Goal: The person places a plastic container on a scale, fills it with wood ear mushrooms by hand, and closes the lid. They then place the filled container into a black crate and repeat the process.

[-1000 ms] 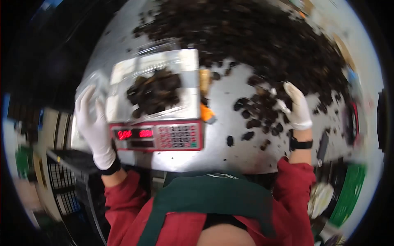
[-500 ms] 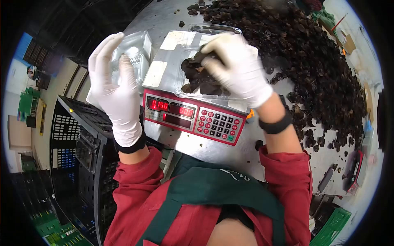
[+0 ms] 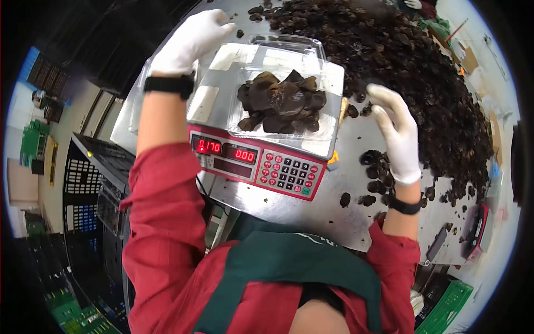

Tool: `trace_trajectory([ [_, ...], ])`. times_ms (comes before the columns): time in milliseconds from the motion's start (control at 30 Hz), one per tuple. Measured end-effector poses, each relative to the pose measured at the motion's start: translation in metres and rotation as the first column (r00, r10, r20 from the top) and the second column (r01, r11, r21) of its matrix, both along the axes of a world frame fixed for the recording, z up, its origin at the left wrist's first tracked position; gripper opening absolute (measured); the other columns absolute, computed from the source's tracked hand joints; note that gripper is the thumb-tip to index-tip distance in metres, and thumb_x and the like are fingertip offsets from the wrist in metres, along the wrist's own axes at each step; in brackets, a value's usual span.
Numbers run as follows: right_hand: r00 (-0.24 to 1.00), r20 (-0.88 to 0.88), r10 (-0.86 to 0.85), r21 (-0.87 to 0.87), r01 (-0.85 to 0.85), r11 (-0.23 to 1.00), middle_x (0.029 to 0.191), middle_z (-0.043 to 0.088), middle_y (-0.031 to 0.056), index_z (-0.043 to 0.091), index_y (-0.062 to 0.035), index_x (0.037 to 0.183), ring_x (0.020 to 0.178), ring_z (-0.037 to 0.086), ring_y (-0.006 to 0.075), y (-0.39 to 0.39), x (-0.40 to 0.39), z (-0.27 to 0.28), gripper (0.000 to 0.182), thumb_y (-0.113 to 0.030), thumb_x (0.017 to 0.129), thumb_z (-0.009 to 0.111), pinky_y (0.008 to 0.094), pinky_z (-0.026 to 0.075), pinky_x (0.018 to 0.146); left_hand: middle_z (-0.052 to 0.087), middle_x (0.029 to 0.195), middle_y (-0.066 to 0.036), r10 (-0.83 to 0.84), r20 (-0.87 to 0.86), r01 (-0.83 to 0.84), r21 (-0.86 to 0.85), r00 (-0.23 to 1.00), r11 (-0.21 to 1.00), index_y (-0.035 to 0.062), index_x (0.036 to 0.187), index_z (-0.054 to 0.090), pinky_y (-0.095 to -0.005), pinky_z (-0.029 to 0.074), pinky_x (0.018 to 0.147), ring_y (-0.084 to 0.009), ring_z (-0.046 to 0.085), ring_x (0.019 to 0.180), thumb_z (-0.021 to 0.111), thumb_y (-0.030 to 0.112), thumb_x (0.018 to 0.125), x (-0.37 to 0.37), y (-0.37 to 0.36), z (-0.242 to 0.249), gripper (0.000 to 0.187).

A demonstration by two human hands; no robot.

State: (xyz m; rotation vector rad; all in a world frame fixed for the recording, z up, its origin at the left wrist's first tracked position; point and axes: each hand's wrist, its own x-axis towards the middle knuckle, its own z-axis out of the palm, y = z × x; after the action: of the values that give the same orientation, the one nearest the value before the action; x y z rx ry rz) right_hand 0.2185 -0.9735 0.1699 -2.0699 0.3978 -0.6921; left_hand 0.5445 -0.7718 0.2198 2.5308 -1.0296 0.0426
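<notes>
A clear plastic box (image 3: 233,111) rests on the metal pan of a red digital scale (image 3: 222,167). Inside it lie dark brown wood ear mushrooms (image 3: 281,100), loosely heaped. The scale's red digits read 0.170 and 0.00. My white-gloved left hand (image 3: 192,42) is raised at the pan's far left corner, fingers pointing right and open, holding nothing I can see. To the right of the scale, my gloved right hand (image 3: 399,133) hovers beside the large mushroom pile (image 3: 439,106), with thumb and fingers apart and nothing between them.
More clear boxes (image 3: 139,100) are partly hidden behind my left forearm. Loose mushrooms (image 3: 372,158) lie on the metal table (image 3: 289,214). Black crates (image 3: 94,167) stand at the left, a green crate (image 3: 448,306) at lower right. A co-worker's gloved hand (image 3: 413,4) shows at the top.
My right hand has left the box and moved right toward the pile, leaving mushrooms in the box. My left hand has swung up and forward. The reading went from 0.150 to 0.170.
</notes>
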Motion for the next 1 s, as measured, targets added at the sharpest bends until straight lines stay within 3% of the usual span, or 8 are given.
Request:
trace_trajectory([
  [167, 0.990, -0.119, -0.082, 0.133, 0.098, 0.986, 0.118, 0.064, 0.0056, 0.066, -0.0039, 0.119, 0.101, 0.061, 0.0125, -0.009, -0.046, -0.029, 0.026, -0.015, 0.095, 0.062, 0.0277, 0.047, 0.092, 0.063, 0.124, -0.024, -0.034, -0.147, 0.043, 0.061, 0.989, 0.997, -0.0042, 0.136, 0.051, -0.0340, 0.050, 0.093, -0.0287, 0.066, 0.106, 0.069, 0.043, 0.086, 0.030, -0.040, -0.047, 0.071],
  [300, 0.991, -0.125, -0.053, 0.204, 0.078, 0.976, 0.113, 0.066, 0.0037, 0.067, -0.0051, 0.118, 0.092, 0.061, 0.0104, -0.002, -0.045, -0.034, 0.026, -0.014, 0.094, 0.063, 0.0257, 0.048, 0.086, 0.065, 0.120, -0.026, -0.034, -0.145, 0.033, -0.004, 0.989, 0.999, -0.0017, 0.134, 0.053, -0.0364, 0.048, 0.097, -0.0372, 0.062, 0.115, 0.074, 0.023, 0.070, 0.039, -0.047, -0.085, 0.072],
  [400, 0.995, -0.101, -0.004, 0.196, 0.024, 0.980, 0.109, 0.068, 0.0023, 0.068, -0.0061, 0.117, 0.090, 0.061, 0.0102, 0.003, -0.036, -0.034, 0.025, -0.013, 0.093, 0.062, 0.0267, 0.049, 0.083, 0.070, 0.106, -0.016, 0.014, -0.263, -0.119, -0.388, 0.965, 0.914, -0.0012, 0.128, 0.058, -0.0304, 0.051, 0.088, -0.0232, 0.067, 0.099, 0.067, 0.011, 0.074, 0.016, -0.026, -0.070, 0.056],
  [533, 0.996, -0.060, 0.073, 0.310, -0.051, 0.949, 0.103, 0.068, 0.0036, 0.065, -0.0060, 0.121, 0.089, 0.061, 0.0095, 0.011, -0.018, -0.033, 0.029, -0.023, 0.098, 0.061, 0.0242, 0.049, 0.082, 0.067, 0.110, -0.007, -0.157, -0.095, 0.052, -0.674, 0.983, 0.737, 0.0070, 0.123, 0.064, -0.0271, 0.051, 0.085, -0.0143, 0.065, 0.098, 0.051, -0.005, 0.080, -0.066, 0.018, -0.043, 0.047],
  [667, 0.978, -0.057, 0.202, 0.435, -0.157, 0.887, 0.091, 0.067, 0.0039, 0.053, -0.0072, 0.136, 0.073, 0.061, 0.0077, 0.018, -0.005, -0.026, 0.043, -0.030, 0.100, 0.058, 0.0216, 0.050, 0.066, 0.060, 0.127, -0.010, -0.164, 0.037, 0.159, -0.526, 0.986, 0.835, 0.0076, 0.112, 0.071, -0.0320, 0.045, 0.099, -0.0206, 0.056, 0.119, 0.048, -0.010, 0.078, -0.133, 0.069, -0.037, 0.045],
  [900, 0.891, -0.041, 0.451, 0.692, -0.300, 0.657, 0.084, 0.068, 0.0113, 0.019, -0.0057, 0.155, 0.058, 0.062, 0.0097, 0.025, 0.015, -0.042, 0.064, -0.009, 0.098, 0.048, 0.0208, 0.049, 0.048, 0.061, 0.117, -0.009, -0.055, -0.219, -0.063, -0.500, 0.974, 0.864, 0.0053, 0.137, 0.051, -0.0244, 0.049, 0.083, -0.0136, 0.060, 0.097, 0.057, 0.002, 0.093, -0.161, 0.091, -0.077, 0.045],
  [967, 0.887, -0.022, 0.462, 0.743, -0.295, 0.601, 0.084, 0.069, 0.0126, 0.015, -0.0033, 0.155, 0.057, 0.063, 0.0125, 0.024, 0.018, -0.036, 0.068, -0.005, 0.096, 0.048, 0.0213, 0.050, 0.048, 0.065, 0.094, -0.007, -0.223, -0.718, -0.228, -0.473, 0.660, 0.851, 0.0050, 0.146, 0.039, -0.0191, 0.045, 0.064, -0.0091, 0.060, 0.075, 0.055, 0.006, 0.096, -0.157, 0.093, -0.074, 0.053],
  [1000, 0.885, -0.025, 0.466, 0.742, -0.296, 0.602, 0.084, 0.069, 0.0126, 0.015, -0.0033, 0.155, 0.057, 0.063, 0.0125, 0.024, 0.020, -0.036, 0.068, -0.005, 0.096, 0.048, 0.0213, 0.050, 0.048, 0.065, 0.094, -0.007, -0.222, -0.719, -0.232, -0.475, 0.659, 0.849, 0.0050, 0.146, 0.039, -0.0191, 0.045, 0.064, -0.0091, 0.060, 0.075, 0.055, 0.006, 0.096, -0.156, 0.092, -0.074, 0.053],
])
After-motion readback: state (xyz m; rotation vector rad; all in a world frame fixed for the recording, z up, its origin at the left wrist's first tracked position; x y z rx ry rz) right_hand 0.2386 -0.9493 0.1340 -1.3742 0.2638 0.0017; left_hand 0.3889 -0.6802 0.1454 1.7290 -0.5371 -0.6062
